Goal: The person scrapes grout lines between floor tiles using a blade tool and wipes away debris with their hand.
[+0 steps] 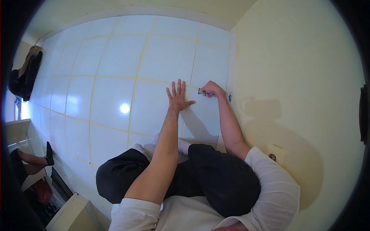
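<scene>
Left fingers (179,87) splayed on tiles (165,57), right fingers (208,89) clamped on tool (199,91); wall (300,77) beside — people (19,84) far left

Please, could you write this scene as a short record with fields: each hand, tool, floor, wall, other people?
left hand: left hand on the floor, fingers spread
right hand: right hand closed around a small tool
tool contact: cannot tell whether it touches the floor
floor: pale tiles, yellowish lines between them
wall: cream wall, beside the right arm
other people: a bare leg, picture's left side
</scene>
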The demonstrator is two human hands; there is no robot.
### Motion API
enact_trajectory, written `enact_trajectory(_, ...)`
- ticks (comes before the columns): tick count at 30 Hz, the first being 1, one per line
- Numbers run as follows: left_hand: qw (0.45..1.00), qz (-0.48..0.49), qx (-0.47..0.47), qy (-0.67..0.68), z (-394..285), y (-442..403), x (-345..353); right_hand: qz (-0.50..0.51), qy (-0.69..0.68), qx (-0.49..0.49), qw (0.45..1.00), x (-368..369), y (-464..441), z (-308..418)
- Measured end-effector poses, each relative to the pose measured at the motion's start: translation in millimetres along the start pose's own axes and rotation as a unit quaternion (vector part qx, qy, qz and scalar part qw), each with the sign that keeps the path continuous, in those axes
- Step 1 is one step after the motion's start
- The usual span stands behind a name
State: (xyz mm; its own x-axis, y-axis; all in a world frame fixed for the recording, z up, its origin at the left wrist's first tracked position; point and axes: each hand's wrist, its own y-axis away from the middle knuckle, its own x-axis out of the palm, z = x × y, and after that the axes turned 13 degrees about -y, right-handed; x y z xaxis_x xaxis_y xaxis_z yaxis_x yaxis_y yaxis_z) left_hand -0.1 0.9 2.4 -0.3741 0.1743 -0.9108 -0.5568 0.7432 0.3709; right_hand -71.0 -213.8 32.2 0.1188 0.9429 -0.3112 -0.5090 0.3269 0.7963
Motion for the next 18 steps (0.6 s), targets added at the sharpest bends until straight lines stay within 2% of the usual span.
enact_trajectory(8, 1.000, 0.002, 0.000, -0.002, 2, 1, 1, -0.004, 0.045, 0.002, 0.999, 6, 4, 15)
enact_trajectory(14, 1.000, 0.007, -0.002, -0.007, 5, 0, 1, 0.015, -0.073, 0.017, 0.997, 4, -12, -12)
enact_trajectory(18, 1.000, 0.008, -0.005, -0.008, 7, 1, 3, 0.016, -0.062, 0.021, 0.998, 3, -21, -19)
